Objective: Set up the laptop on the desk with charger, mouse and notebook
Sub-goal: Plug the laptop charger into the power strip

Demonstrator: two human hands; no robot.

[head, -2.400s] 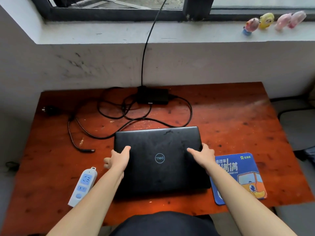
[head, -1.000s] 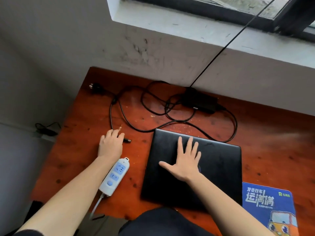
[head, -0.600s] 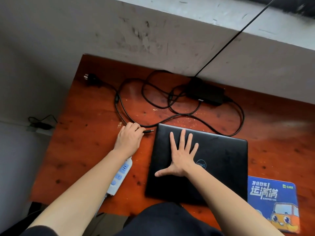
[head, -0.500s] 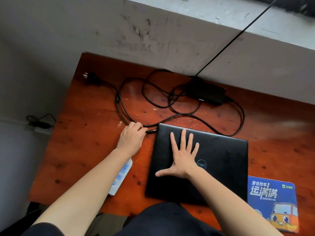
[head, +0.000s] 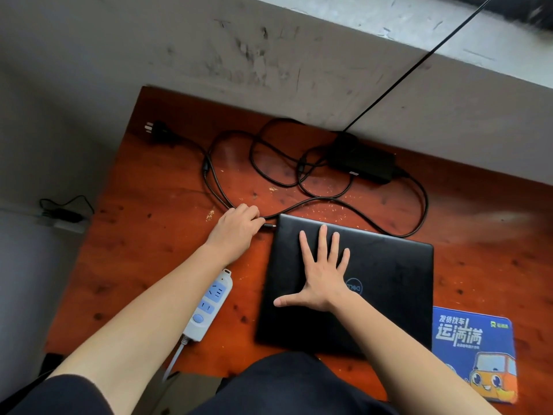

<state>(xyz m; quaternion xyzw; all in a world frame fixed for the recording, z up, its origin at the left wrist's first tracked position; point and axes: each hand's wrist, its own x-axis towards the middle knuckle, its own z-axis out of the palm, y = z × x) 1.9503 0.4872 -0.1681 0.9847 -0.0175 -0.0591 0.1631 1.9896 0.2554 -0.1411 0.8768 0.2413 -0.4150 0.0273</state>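
A closed black laptop (head: 389, 283) lies on the red-brown desk (head: 155, 235). My right hand (head: 321, 274) rests flat on its lid with the fingers spread. My left hand (head: 236, 229) is closed on the charger's plug end (head: 269, 226), whose metal tip touches the laptop's left edge near the back corner. The charger's black cable (head: 329, 200) loops across the desk to the power brick (head: 363, 161) by the wall. Its wall plug (head: 155, 130) lies at the desk's far left corner.
A white and blue power strip (head: 209, 304) lies under my left forearm, near the desk's front edge. A blue mouse pad (head: 472, 354) sits at the laptop's right. A thin black wire (head: 419, 64) runs up to the window ledge. Another cable lies on the floor at left.
My left hand took hold of the charger's plug end on the desk and carried it right, up to the laptop's left edge. My right hand moved to the middle of the lid.
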